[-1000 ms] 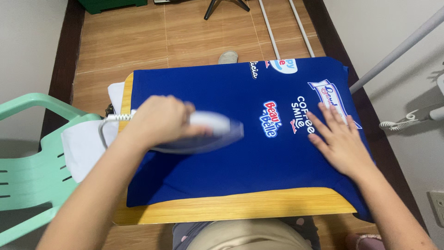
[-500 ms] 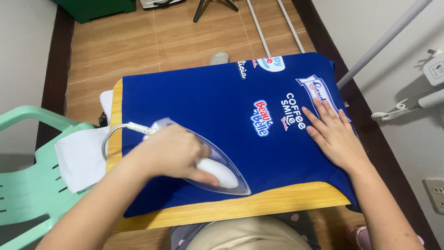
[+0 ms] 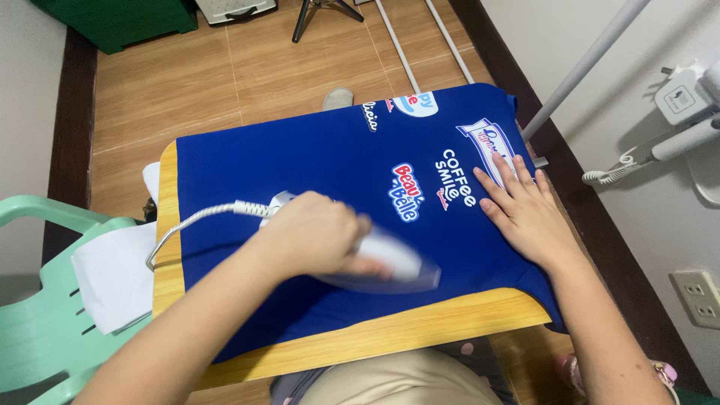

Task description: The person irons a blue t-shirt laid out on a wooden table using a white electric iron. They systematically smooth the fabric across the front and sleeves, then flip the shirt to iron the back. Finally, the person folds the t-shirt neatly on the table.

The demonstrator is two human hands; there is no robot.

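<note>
Left grip, iron farther right now.

Deep blue on yellow wood

The blue shirt bears white, red and pale-blue printed patches at far right; the desk is yellow wood-grain, the iron white, the chair at left mint green.
</note>
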